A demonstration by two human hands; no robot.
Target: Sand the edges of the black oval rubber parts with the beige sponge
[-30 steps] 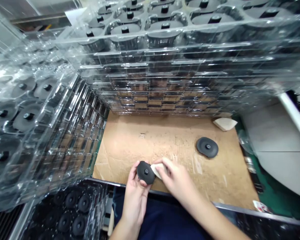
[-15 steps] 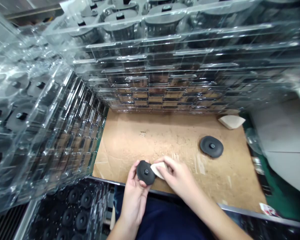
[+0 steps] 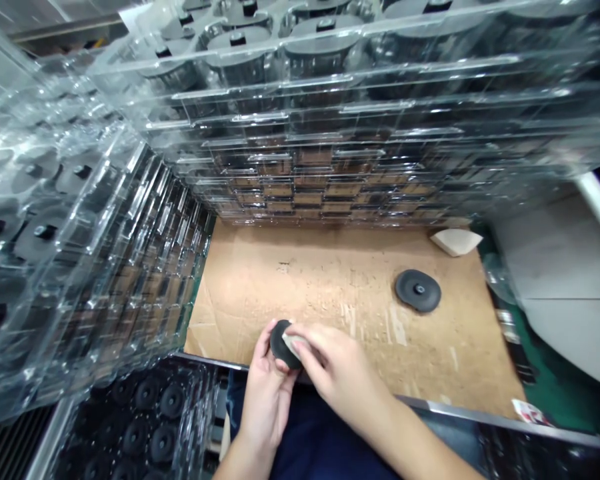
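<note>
Near the front edge of the cardboard, my left hand [image 3: 269,373] grips a round black disc [image 3: 280,343] by its rim, face up. My right hand [image 3: 325,357] is closed on a small off-white pad [image 3: 293,342], whose tip lies against the disc's face; whether it is cloth or foam I cannot tell. The pad and fingers cover the disc's middle. To the right, a second black disc [image 3: 418,291] with a small central stub rests on the cardboard. Behind it lies another off-white pad [image 3: 457,242], a wedge-like piece.
Cardboard [image 3: 300,273] covers the work surface. Tall stacks of clear plastic trays [image 3: 310,120] holding black discs rise at the back, with more trays [image 3: 105,220] on the left. Below the front edge, at left, sits a tray of dark discs [image 3: 145,427]. A white panel [image 3: 570,267] stands at right.
My right hand has moved left, bringing the pad from the disc's right edge over its middle. My left hand still holds the disc, now slightly further left.
</note>
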